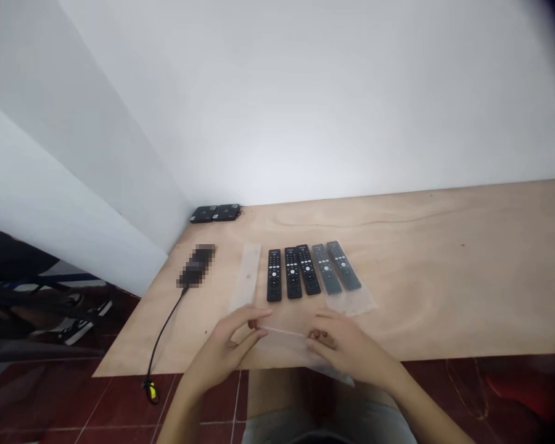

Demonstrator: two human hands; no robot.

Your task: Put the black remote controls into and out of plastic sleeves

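Near the table's front edge, a clear plastic sleeve [284, 342] stretches between my two hands. My left hand [229, 342] pinches its left end between thumb and fingers. At the other end, my right hand [340, 342] has its fingers curled on the plastic. Just beyond my hands lie three bare black remote controls [274, 275], side by side. To their right, two more remote controls [343, 265] look greyish inside clear sleeves, whose loose ends spread toward my right hand. Left of the row, a flat translucent sleeve [247, 274] rests on the wood.
Two flat black boxes [203, 214] sit at the table's back left corner by the wall. A blurred-out dark object [197, 265] lies on the left, its black cable [160, 339] hanging over the front edge. The wooden table [467, 271] extends far right.
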